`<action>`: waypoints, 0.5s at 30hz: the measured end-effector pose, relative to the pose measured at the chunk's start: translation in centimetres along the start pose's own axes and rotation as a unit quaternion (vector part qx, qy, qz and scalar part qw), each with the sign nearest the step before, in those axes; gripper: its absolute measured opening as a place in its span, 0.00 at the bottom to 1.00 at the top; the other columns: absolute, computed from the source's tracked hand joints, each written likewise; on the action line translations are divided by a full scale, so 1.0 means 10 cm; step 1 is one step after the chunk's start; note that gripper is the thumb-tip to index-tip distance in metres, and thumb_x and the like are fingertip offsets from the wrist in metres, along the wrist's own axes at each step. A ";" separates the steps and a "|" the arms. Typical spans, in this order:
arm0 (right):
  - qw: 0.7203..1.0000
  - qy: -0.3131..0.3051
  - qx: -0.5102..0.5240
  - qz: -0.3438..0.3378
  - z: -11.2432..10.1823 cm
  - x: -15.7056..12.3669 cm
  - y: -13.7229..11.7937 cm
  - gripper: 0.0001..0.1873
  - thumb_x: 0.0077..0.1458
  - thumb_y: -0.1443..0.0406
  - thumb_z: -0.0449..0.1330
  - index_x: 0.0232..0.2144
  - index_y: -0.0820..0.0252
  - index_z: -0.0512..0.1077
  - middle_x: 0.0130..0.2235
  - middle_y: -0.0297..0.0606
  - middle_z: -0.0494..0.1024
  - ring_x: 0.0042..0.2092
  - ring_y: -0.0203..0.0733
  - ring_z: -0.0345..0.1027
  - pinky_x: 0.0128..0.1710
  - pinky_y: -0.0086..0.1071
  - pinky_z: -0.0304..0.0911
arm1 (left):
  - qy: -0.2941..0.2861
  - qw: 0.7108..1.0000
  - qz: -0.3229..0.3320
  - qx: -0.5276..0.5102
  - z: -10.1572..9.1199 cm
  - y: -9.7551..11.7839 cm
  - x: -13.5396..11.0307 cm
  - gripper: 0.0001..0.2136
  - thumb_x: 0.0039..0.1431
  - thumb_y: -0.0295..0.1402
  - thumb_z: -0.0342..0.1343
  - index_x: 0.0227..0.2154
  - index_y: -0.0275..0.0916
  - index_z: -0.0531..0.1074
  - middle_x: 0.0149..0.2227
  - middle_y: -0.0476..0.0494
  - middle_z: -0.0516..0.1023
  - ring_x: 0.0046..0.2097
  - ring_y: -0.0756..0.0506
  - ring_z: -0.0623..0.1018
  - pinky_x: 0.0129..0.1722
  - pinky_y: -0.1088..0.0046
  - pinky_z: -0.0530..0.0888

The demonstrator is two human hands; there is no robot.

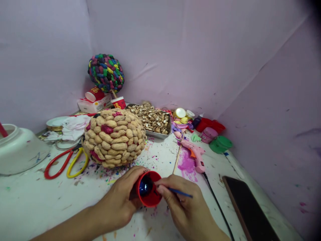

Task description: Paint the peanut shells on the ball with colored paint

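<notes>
My left hand (117,201) is wrapped round a small red cup (148,189) tipped on its side, with dark blue paint inside. My right hand (184,204) pinches a thin blue-handled paintbrush (180,192) whose tip reaches into the cup's mouth. Just behind the cup sits a ball covered with peanut shells (114,138), pink showing in the gaps. Both hands rest low over the paint-spattered white table (37,204).
Red and yellow scissors (66,162) lie left of the ball, a white bowl (20,149) further left. A tray of peanut shells (151,119), a pink glue gun (197,154) with its cord, paint pots (213,134), a coloured shell ball (106,73) and a dark phone (247,209) surround.
</notes>
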State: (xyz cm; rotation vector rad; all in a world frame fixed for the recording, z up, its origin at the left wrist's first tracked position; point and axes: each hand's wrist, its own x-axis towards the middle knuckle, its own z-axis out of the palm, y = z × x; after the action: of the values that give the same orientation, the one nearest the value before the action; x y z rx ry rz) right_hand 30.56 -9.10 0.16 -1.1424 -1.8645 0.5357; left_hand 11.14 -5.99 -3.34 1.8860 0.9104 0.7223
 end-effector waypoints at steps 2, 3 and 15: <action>0.997 -0.053 0.020 0.045 -0.02 -0.01 -0.01 0.10 0.59 0.67 0.57 0.29 0.59 0.78 0.24 0.34 0.79 0.24 0.34 0.71 0.24 0.23 0.64 | -0.002 1.000 0.008 0.001 0.00 -0.01 0.00 0.17 0.55 0.24 0.58 0.47 0.42 0.67 0.46 0.44 0.74 0.47 0.43 0.74 0.47 0.65 0.71; 0.995 -0.071 0.029 0.068 -0.03 -0.01 -0.02 0.11 0.59 0.66 0.57 0.29 0.59 0.78 0.24 0.34 0.79 0.23 0.34 0.71 0.23 0.23 0.64 | -0.003 1.000 0.012 0.001 0.00 -0.01 -0.01 0.17 0.55 0.24 0.57 0.47 0.42 0.67 0.46 0.44 0.74 0.47 0.42 0.74 0.47 0.65 0.71; 0.999 -0.026 -0.010 0.031 -0.02 -0.04 -0.01 0.11 0.59 0.67 0.57 0.29 0.60 0.79 0.25 0.37 0.79 0.25 0.35 0.72 0.23 0.25 0.63 | -0.008 1.000 0.016 0.009 0.02 -0.04 0.00 0.17 0.55 0.25 0.57 0.47 0.42 0.66 0.46 0.43 0.73 0.47 0.42 0.74 0.48 0.64 0.71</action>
State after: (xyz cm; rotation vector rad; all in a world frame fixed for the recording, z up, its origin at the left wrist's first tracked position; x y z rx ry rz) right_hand 30.74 -9.56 0.16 -1.2138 -1.8879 0.5870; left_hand 11.18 -5.95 -3.80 1.9245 0.8811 0.7202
